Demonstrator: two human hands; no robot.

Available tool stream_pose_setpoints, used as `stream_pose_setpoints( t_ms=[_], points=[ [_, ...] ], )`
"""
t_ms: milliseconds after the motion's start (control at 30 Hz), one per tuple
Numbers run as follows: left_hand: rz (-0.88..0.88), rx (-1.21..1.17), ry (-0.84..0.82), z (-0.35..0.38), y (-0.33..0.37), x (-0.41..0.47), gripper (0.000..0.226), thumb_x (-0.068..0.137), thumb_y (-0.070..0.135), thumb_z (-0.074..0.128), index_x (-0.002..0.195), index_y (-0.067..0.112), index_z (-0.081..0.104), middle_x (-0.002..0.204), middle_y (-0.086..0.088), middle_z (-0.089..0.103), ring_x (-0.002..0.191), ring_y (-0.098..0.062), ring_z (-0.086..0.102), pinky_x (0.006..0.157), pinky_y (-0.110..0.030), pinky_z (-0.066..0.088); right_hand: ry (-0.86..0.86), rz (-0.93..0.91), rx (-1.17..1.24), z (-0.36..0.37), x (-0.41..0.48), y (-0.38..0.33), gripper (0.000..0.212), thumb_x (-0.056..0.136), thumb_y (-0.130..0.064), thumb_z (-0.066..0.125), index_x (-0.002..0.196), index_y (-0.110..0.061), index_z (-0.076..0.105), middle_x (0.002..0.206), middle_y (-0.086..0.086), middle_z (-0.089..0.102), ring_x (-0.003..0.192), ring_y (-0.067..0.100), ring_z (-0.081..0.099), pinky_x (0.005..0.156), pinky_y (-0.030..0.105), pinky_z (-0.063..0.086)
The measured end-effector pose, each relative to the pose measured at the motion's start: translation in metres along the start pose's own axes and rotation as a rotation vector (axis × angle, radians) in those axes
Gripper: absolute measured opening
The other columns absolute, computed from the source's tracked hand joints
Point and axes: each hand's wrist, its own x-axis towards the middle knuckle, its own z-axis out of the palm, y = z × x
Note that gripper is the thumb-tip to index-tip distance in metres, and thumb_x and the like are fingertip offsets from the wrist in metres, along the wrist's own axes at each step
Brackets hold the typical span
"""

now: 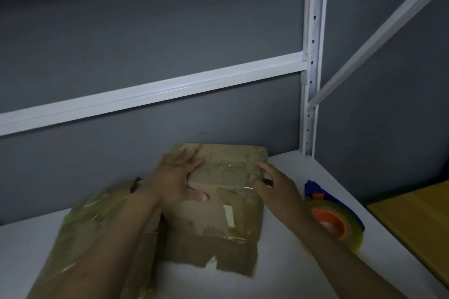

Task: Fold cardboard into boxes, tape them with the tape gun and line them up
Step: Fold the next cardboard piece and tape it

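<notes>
A worn brown cardboard box (pixel 218 204), patched with old clear tape, stands on the white shelf (pixel 286 262) in the middle. My left hand (pixel 175 177) lies flat on its top left, fingers spread, thumb down the front face. My right hand (pixel 274 187) touches the box's right edge with loosely bent fingers. A second taped cardboard box (pixel 80 245) lies to the left, partly under my left forearm. The blue tape gun (pixel 337 216), with an orange core and a clear tape roll, rests on the shelf to the right of the box.
A white metal upright (pixel 313 56) and crossbar (pixel 150 90) of the shelving stand against the grey wall behind. A diagonal white brace (pixel 379 31) runs at the right. A yellow wooden board (pixel 418 221) sits at the far right.
</notes>
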Motion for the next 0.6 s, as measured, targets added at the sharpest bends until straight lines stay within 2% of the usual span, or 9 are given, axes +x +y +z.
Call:
stream_pose_setpoints(
  t_ms=[67,167,233,300,367,400,467,500,600],
  points=[
    [-0.186,-0.043,-0.009,0.001,-0.021,-0.014,0.139,0.03,0.103,0.028,0.151,0.043,-0.002,0.161,0.005,-0.014,0.148,-0.023,-0.012,0.116,-0.052,-0.008,0.021,-0.153,-0.242,-0.005,0.003,-0.004,0.033,0.096,-0.037,0.05,0.127,-0.026,0.057,0.143,-0.005,0.042,0.126,0.013,0.044,0.093,0.02,0.035],
    [-0.255,-0.333,0.016,0.008,-0.026,-0.029,0.125,0.048,0.089,0.057,0.153,0.041,0.008,0.162,0.0,-0.007,0.149,-0.023,0.003,0.12,-0.044,0.011,-0.121,-0.277,-0.509,-0.005,0.007,-0.009,0.047,0.089,-0.057,0.052,0.129,-0.033,0.056,0.156,-0.012,0.02,0.137,0.012,0.027,0.104,0.027,0.031],
    [-0.267,-0.358,0.1,0.015,-0.02,-0.033,0.113,0.062,0.075,0.069,0.153,0.038,0.014,0.162,-0.002,-0.002,0.148,-0.024,0.011,0.119,-0.039,0.018,-0.159,-0.297,-0.619,-0.008,0.012,-0.006,0.057,0.084,-0.066,0.051,0.132,-0.035,0.054,0.154,-0.012,0.026,0.139,0.013,0.025,0.107,0.028,0.027],
    [-0.288,-0.349,0.185,0.019,-0.011,-0.036,0.107,0.067,0.071,0.069,0.153,0.033,0.019,0.159,-0.005,0.01,0.144,-0.027,0.023,0.117,-0.038,0.025,-0.071,-0.339,-0.631,-0.012,0.023,0.001,0.06,0.086,-0.068,0.044,0.127,-0.028,0.06,0.147,-0.004,0.041,0.136,0.02,0.035,0.105,0.03,0.03],
    [-0.27,-0.32,0.25,0.023,-0.001,-0.043,0.104,0.068,0.075,0.066,0.152,0.029,0.025,0.15,-0.005,0.023,0.135,-0.026,0.036,0.113,-0.034,0.03,0.085,-0.313,-0.603,-0.017,0.038,0.007,0.045,0.092,-0.051,0.05,0.124,-0.022,0.064,0.14,0.003,0.049,0.128,0.023,0.044,0.1,0.028,0.034],
    [-0.241,-0.254,0.274,0.024,0.006,-0.048,0.106,0.065,0.081,0.06,0.151,0.029,0.027,0.144,-0.004,0.028,0.131,-0.024,0.04,0.111,-0.033,0.031,0.153,-0.244,-0.547,-0.02,0.044,0.007,0.035,0.093,-0.037,0.056,0.123,-0.02,0.064,0.134,0.003,0.051,0.12,0.016,0.046,0.095,0.022,0.036],
    [-0.136,-0.07,0.326,0.027,0.02,-0.055,0.112,0.056,0.091,0.039,0.15,0.031,0.03,0.133,-0.001,0.036,0.125,-0.021,0.041,0.106,-0.031,0.028,0.234,-0.086,-0.383,-0.022,0.049,0.005,0.029,0.096,-0.021,0.053,0.121,-0.011,0.061,0.112,-0.003,0.051,0.099,0.002,0.047,0.074,-0.001,0.034],
    [-0.063,-0.037,0.356,0.028,0.023,-0.057,0.11,0.054,0.089,0.033,0.148,0.031,0.036,0.127,0.001,0.041,0.122,-0.021,0.042,0.1,-0.029,0.026,0.251,-0.067,-0.339,-0.022,0.049,0.006,0.028,0.098,-0.018,0.047,0.119,-0.005,0.06,0.106,-0.002,0.05,0.097,0.005,0.048,0.07,-0.005,0.031],
    [0.103,-0.132,0.451,0.026,0.024,-0.054,0.08,0.065,0.076,0.049,0.131,0.033,0.059,0.124,0.005,0.048,0.122,-0.02,0.042,0.089,-0.026,0.016,0.183,-0.15,-0.332,-0.022,0.046,0.012,0.033,0.099,-0.011,0.042,0.127,-0.001,0.056,0.127,0.015,0.052,0.118,0.026,0.045,0.09,0.006,0.025]
  ],
)
